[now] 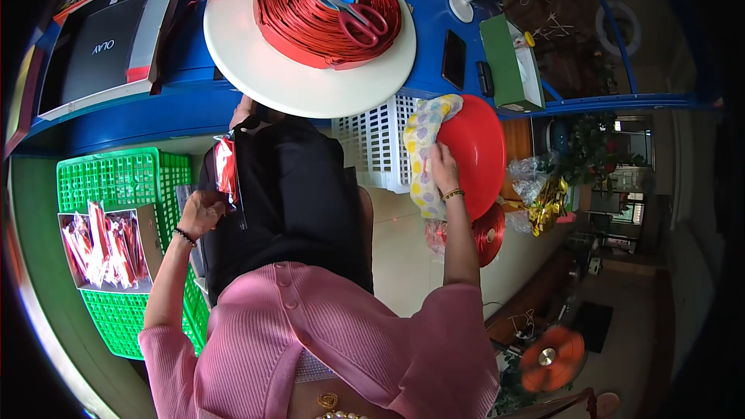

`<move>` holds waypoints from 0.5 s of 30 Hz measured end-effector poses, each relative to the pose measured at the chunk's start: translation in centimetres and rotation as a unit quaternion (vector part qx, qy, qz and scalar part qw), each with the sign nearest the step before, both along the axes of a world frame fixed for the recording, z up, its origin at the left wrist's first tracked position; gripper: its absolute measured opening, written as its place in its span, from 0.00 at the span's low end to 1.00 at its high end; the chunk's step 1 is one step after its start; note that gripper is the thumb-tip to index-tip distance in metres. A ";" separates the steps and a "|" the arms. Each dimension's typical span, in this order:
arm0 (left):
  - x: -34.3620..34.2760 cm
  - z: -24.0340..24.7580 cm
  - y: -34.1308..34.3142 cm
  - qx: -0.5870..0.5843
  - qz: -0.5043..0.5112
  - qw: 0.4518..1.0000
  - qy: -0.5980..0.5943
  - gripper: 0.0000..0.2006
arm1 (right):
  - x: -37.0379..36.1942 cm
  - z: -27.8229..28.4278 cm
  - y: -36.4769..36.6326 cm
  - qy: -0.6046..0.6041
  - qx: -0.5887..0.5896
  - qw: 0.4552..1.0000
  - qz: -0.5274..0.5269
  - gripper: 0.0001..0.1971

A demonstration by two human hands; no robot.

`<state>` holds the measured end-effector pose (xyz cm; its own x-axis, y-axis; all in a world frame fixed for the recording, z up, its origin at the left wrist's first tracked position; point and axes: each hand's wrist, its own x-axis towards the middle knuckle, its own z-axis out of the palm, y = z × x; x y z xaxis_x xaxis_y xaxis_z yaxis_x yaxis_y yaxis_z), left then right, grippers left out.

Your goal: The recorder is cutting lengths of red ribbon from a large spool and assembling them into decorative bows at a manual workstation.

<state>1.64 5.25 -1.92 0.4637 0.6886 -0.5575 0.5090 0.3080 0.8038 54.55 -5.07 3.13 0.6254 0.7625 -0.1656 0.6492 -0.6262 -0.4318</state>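
My left hand (200, 213) is closed on the lower end of a clear plastic packet (226, 167) with folded red ribbon inside, held upright over my left thigh. To the right, my right hand (444, 168) has its fingers together at a spotted cloth (424, 128); its grip is partly hidden. The cloth lies along the near side of a round red plastic piece (477, 151), perhaps a basin or stool. Beyond my knees, a large coil of red ribbon (279, 12) rests on a round white board (233, 46). Red-handled scissors (357, 23) lie across the coil.
On my left, an open box (147, 237) of similar red packets sits on a green plastic crate (116, 174). A white basket (369, 151) stands under the blue table (194, 93). A black tray box (101, 46), a phone (454, 60) and a green box (504, 58) lie on the table.
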 end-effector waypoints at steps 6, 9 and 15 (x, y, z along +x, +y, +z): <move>-0.2 0.0 0.2 0.061 -0.029 0.997 0.034 0.10 | -2.6 3.0 -0.3 -0.109 0.320 0.940 -0.037 0.13; -0.5 -0.1 0.6 0.166 -0.122 0.969 0.138 0.11 | -8.9 4.8 0.2 -0.107 0.297 0.936 0.156 0.08; -0.3 0.3 -0.4 0.204 -0.059 0.939 0.272 0.15 | -25.0 0.3 4.2 -0.026 0.259 0.812 0.522 0.17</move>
<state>1.33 4.81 -1.60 0.2743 0.8578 -0.4347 0.8893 -0.0543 0.4540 29.59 -0.90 3.39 -0.4114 0.8408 0.3519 0.7353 0.5343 -0.4170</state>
